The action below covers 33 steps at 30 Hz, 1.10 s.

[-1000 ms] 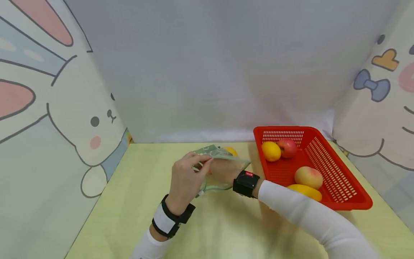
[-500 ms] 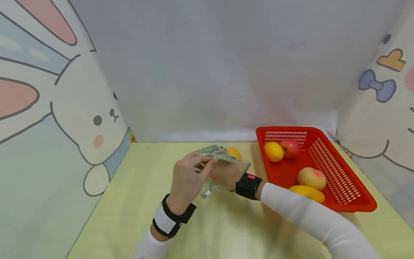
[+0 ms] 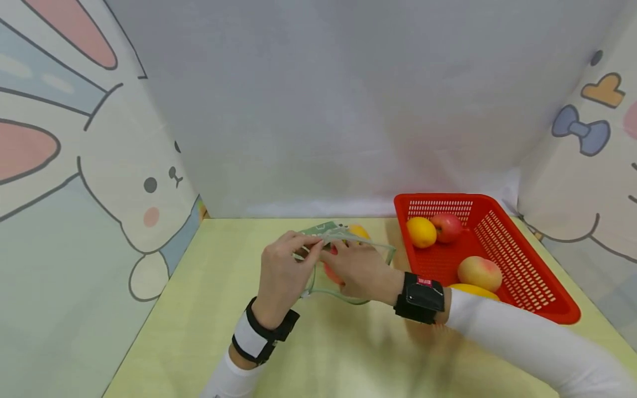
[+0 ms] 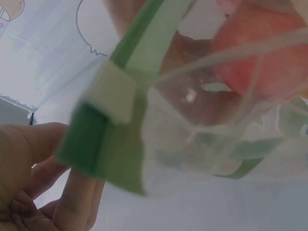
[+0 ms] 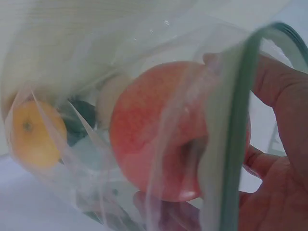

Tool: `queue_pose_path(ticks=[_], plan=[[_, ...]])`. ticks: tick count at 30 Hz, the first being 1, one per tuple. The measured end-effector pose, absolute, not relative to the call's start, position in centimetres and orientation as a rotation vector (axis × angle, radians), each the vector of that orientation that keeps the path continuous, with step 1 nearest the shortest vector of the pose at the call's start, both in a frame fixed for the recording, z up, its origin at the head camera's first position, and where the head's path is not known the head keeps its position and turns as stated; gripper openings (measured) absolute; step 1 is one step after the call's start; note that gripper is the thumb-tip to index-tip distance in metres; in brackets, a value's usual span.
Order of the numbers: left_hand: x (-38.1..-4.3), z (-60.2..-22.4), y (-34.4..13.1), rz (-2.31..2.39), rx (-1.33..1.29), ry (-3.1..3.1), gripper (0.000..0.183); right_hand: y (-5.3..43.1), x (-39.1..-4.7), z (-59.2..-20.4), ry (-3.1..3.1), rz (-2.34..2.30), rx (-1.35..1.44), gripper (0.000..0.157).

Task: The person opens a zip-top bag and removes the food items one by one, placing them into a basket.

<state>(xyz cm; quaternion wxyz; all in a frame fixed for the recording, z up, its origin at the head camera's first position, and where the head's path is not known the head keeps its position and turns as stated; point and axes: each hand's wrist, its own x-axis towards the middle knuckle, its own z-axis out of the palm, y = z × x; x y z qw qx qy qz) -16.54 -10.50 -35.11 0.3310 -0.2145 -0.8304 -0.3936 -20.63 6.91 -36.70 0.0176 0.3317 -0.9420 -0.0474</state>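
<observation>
A clear zip bag with a green edge (image 3: 318,290) is spread between the hands. My left hand (image 3: 290,264) pinches its rim beside my right hand's fingertips. At the bag's mouth, my right hand (image 3: 360,271) holds a red apple (image 3: 332,273); in the right wrist view the thumb is above the apple (image 5: 159,130) and fingers pass beneath it. Deeper in the bag sits an orange (image 5: 36,134). The left wrist view shows the green zip edge (image 4: 120,110) up close, a white slider on it, and the apple (image 4: 260,53) behind.
A red plastic basket (image 3: 497,221) stands to the right, holding a lemon (image 3: 421,232), a red apple (image 3: 447,228), a peach (image 3: 479,273) and a yellow fruit (image 3: 475,290), partly behind the right sleeve. A pale wall rises behind the yellow-green table (image 3: 199,309).
My right hand has drawn back toward the right and nearer, out of the bag's depth, with the apple in its grip. My left hand has stayed almost in place on the rim.
</observation>
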Motion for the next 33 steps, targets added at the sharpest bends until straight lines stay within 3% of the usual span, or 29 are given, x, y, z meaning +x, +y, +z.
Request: queue_pose_path(ticks=[5,15,25,33], plan=[[-16.6,-35.2,-10.5,-1.044,-0.555,-2.164,0.007,8.8,-18.8,-34.3,-2.873,-0.121,1.070,0.065],[-16.5,-35.0,-10.7,-1.017,-0.523,-2.188,0.007,14.9,-15.7,-29.5,-2.829,-0.037,1.045,0.061],[-16.4,-35.0,-10.7,-0.989,-0.525,-2.202,0.007,22.4,-20.7,-28.5,-3.063,-0.086,0.646,0.072],[-16.4,-35.0,-10.8,-0.992,-0.515,-2.208,0.007,27.2,-24.4,-30.1,-3.150,-0.071,0.524,0.060]])
